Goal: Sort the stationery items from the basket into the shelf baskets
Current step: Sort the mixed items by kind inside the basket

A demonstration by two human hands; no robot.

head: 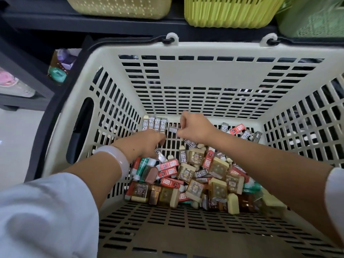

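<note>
— Nearest, what is seen first?

— Two white sleeves (42, 216), cut off by the lower corners, with a pale bangle (119, 159) worn on the left wrist. Below them the cream basket (186, 75) is spread, its near wall cropped by the bottom edge.

— And the stationery?

— A heap of small packs (197, 179) is piled on the basket floor towards the right: amber boxes, red packs, green ones, cream erasers. Most labels are blurred and cannot be read; only "2B" is made out on some.

— The hands?

— Both are reached down inside the basket. The left hand (147, 144) is curled over several 2B lead cases (154, 122); a row of them is fanned above its knuckles and one more (160, 155) is seen sticking out beneath. The fingertips are hidden under the hand. A single grey case (173, 129) is pinched by the right hand (195, 127) between thumb and curled fingers, just beside the left hand's row.

— Farther back?

— More 2B cases (245, 134) are left lying against the far right corner. Beyond the rim, three shelf baskets (230, 13) are set on a dark shelf (93, 25), cropped at the top, so their contents are not shown. At the left, some blurred items (59, 71) are kept on a lower shelf and cannot be identified.
</note>
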